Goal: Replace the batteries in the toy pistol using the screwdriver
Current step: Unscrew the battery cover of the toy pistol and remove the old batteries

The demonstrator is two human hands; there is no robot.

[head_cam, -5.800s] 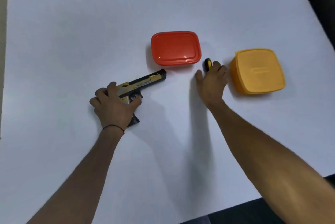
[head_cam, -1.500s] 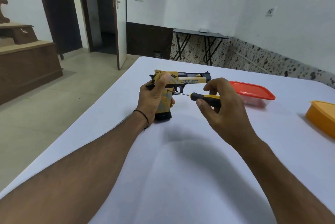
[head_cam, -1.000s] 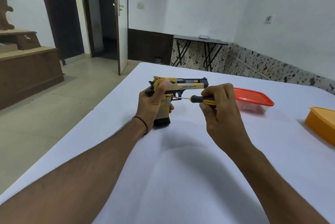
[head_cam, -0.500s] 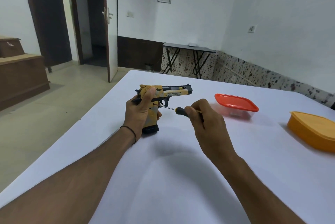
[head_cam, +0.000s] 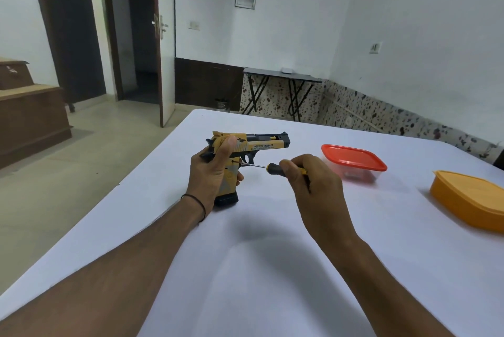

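Note:
My left hand [head_cam: 211, 173] grips the yellow and black toy pistol [head_cam: 259, 143] by its handle, holding it upright with the magazine base on the white table [head_cam: 272, 268] and the barrel pointing right. My right hand [head_cam: 313, 181] holds a small screwdriver [head_cam: 268, 166] with a black and yellow handle. Its thin metal shaft points left and its tip touches the upper side of the pistol's handle, just behind the trigger. Most of the screwdriver's handle is hidden in my fingers.
A clear box with a red lid [head_cam: 353, 160] stands on the table to the right of my hands. An orange lidded box [head_cam: 471, 199] sits farther right near the frame edge. The table's left edge drops to the floor; a folding table [head_cam: 282, 76] stands by the far wall.
Since several seconds ago both hands lifted the pistol and the screwdriver off the table. Over the last second the screwdriver tip stays at the handle while the camera view shifts slightly.

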